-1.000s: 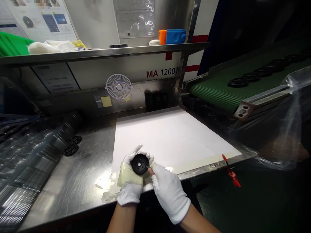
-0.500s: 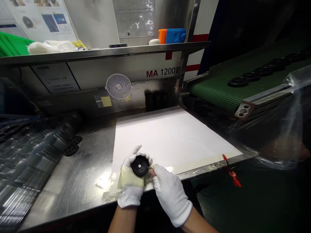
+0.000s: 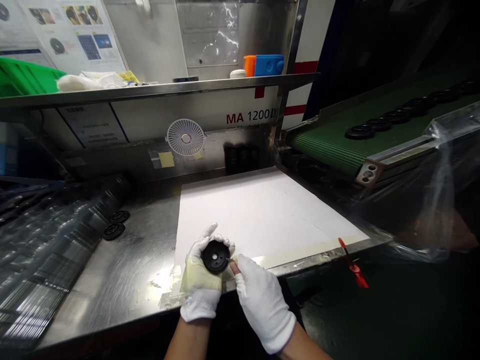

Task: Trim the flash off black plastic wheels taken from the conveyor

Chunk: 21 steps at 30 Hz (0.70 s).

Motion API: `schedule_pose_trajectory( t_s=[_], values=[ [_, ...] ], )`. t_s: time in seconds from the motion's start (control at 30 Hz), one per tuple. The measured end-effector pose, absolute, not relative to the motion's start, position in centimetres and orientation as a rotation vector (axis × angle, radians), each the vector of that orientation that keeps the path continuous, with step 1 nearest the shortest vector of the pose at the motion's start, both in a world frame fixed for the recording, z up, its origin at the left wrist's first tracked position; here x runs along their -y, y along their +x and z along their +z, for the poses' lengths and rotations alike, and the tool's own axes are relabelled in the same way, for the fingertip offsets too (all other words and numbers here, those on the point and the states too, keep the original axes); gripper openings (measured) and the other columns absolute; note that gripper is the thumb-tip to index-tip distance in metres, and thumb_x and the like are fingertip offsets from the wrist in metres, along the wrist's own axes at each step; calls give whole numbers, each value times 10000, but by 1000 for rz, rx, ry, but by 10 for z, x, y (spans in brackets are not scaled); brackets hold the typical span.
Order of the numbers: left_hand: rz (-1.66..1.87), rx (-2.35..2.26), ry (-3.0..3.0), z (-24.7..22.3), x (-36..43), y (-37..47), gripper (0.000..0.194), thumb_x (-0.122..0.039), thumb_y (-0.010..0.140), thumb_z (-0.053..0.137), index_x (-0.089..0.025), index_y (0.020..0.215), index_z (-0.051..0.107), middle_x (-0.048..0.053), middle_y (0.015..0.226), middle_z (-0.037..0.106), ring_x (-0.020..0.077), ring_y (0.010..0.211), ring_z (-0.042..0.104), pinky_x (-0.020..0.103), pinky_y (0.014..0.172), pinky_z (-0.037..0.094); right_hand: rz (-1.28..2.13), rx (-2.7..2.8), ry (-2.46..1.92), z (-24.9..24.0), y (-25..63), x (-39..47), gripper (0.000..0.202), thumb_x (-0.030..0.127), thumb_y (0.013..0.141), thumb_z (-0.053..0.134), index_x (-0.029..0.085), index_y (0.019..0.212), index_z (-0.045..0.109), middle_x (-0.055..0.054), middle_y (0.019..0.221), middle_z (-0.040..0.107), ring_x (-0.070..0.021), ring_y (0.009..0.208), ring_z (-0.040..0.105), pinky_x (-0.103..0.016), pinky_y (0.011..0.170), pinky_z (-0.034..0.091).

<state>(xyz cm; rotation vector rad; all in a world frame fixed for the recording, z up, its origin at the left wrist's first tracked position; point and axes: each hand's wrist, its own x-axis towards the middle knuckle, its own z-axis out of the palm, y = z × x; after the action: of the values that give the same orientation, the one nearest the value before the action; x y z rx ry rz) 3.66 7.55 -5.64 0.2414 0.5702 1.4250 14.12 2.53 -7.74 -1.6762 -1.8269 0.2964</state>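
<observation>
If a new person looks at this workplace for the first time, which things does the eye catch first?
Probably the bright white sheet on the metal bench, with the black round part in the gloved left hand at its near edge. Next, the green conveyor belt at the right, carrying a row of similar black parts, and the small white fan behind the sheet.

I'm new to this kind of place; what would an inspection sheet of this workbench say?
Surface: metal bench, white sheet on top.
Job's things: black disc in hand; two similar discs at left.
Clutter: white cloths on shelf; red clamp at front edge.
Hands: left hand cradles the disc; right hand pinches a thin implement at its rim.
Cables: possible dark cord under the shelf, unclear.
Surroundings: green conveyor carrying discs at right.
</observation>
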Motion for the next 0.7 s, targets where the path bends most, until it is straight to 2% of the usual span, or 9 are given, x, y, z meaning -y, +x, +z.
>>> schedule_pose_trajectory(
  t_s=[0.1,0.2,0.27,0.33,0.4,0.47,0.57,0.7],
  values=[
    [1559,-589,260,-53,-69,45,230,-169,744,617,-155,971,649,9,678,585,124,660,582,314,729,524,282,1841,-1664,-73,137,-16,243,272,915,360,220,747,527,11,640,589,-144,556,525,-289,541,232],
    [1677,-553,375,-43,-54,47,261,-134,741,610,-171,998,640,14,748,618,122,730,608,325,827,507,295,1863,-1590,-66,131,1,275,300,926,343,220,716,502,22,613,570,-132,535,501,-288,528,217],
    [1661,-564,407,-33,-37,43,325,-147,740,592,-166,1064,623,64,864,655,183,858,631,379,867,497,294,1883,-1529,-59,130,15,298,316,941,324,220,714,491,25,624,569,-127,552,505,-283,534,220],
    [1537,-557,384,-20,-17,37,380,-199,744,562,-147,1119,604,133,985,655,269,959,619,459,843,503,291,1896,-1463,-50,131,30,314,328,955,307,219,723,488,25,649,579,-124,579,517,-278,544,228],
    [1423,-514,366,-8,5,33,406,-239,748,532,-138,1135,600,163,1008,648,305,947,621,502,787,515,286,1894,-1409,-41,135,46,325,344,962,294,218,732,486,27,660,583,-120,583,520,-273,547,234],
    [1423,-466,378,0,24,34,381,-235,746,531,-139,1105,616,130,903,657,263,839,639,473,752,529,245,1862,-1418,-35,139,61,343,363,965,284,216,725,480,26,649,578,-121,570,518,-274,546,234],
    [1571,-440,411,3,46,43,324,-144,705,573,-153,1021,642,52,749,632,175,706,627,371,730,540,176,1820,-1493,-31,144,81,337,353,962,288,216,737,497,14,663,594,-134,589,543,-279,555,234],
    [1697,-477,480,1,58,58,376,-39,640,604,-200,978,643,30,787,651,161,766,641,307,748,537,214,1846,-1502,-29,148,95,291,307,945,326,216,742,514,11,698,621,-137,620,562,-275,562,242]
  ],
)
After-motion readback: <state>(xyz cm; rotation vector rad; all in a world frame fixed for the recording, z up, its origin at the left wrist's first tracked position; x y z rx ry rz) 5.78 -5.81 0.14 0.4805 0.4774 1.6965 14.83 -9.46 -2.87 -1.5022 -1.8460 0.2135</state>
